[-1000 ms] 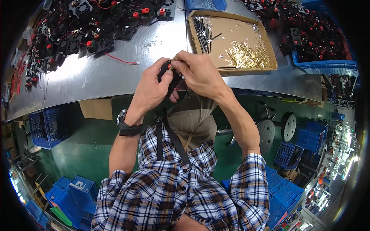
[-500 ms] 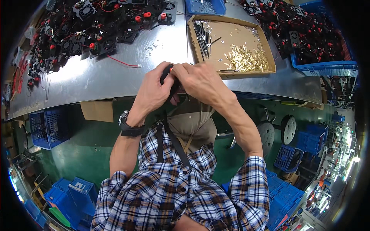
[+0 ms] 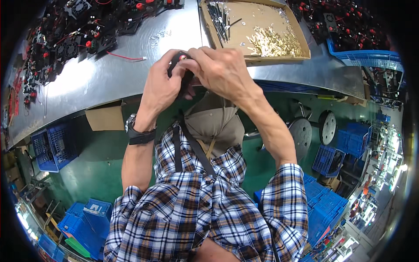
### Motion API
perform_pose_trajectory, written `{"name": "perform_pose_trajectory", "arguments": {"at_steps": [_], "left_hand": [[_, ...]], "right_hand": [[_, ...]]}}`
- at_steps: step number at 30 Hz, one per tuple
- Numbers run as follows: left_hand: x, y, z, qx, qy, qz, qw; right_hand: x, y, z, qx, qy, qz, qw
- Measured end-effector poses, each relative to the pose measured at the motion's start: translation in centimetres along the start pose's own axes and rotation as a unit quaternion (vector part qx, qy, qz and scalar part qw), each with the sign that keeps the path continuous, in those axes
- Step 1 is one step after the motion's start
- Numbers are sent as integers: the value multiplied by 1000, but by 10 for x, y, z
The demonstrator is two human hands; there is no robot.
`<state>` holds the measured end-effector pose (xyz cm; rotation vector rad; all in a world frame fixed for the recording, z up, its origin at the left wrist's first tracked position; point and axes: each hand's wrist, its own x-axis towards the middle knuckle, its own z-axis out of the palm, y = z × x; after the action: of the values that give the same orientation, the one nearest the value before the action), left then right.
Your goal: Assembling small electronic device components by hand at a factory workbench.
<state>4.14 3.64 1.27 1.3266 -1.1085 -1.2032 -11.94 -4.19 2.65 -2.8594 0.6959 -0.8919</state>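
Observation:
Above the near edge of the metal table, my left hand (image 3: pixel 159 83) is closed round a small black part (image 3: pixel 174 64) with a red round terminal (image 3: pixel 183 57) on its upper face. My right hand (image 3: pixel 224 70) meets it from the right, its thumb and fingers pinched together beside the terminal. Whatever sits between those right fingertips is hidden. Much of the black part is covered by both hands, and its lower end is dark below the left fingers.
A shallow cardboard tray (image 3: pixel 242 37) holds brass-coloured lugs (image 3: pixel 277 43) and thin black sticks (image 3: pixel 220 22). Black fan assemblies (image 3: pixel 67 51) with red terminals are heaped at the left; more fill a blue crate (image 3: pixel 371 55) at the right. A red wire (image 3: pixel 124 56) lies beyond my left hand.
Both hands and the black part sit a little further left and higher in the picture; the view has shifted too. The red terminal shows more plainly beside my right fingers.

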Motion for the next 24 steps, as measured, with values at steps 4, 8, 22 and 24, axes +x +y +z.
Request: {"name": "perform_pose_trajectory", "arguments": {"at_steps": [4, 8, 22, 24], "left_hand": [[-3, -6, 3, -22, -19, -3, 1000], [-5, -6, -3, -87, -15, -41, 995], [-4, 7, -34, -121, 51, 0, 991], [-19, 21, -56, -77, 99, 18, 992]], "right_hand": [[-17, 2, -6, 44, -67, 24, 996], [-37, -5, -31, 70, 84, 79, 991], [-198, -34, 63, 21, -297, 201, 933], [-185, -43, 63, 22, -282, 173, 943]]}}
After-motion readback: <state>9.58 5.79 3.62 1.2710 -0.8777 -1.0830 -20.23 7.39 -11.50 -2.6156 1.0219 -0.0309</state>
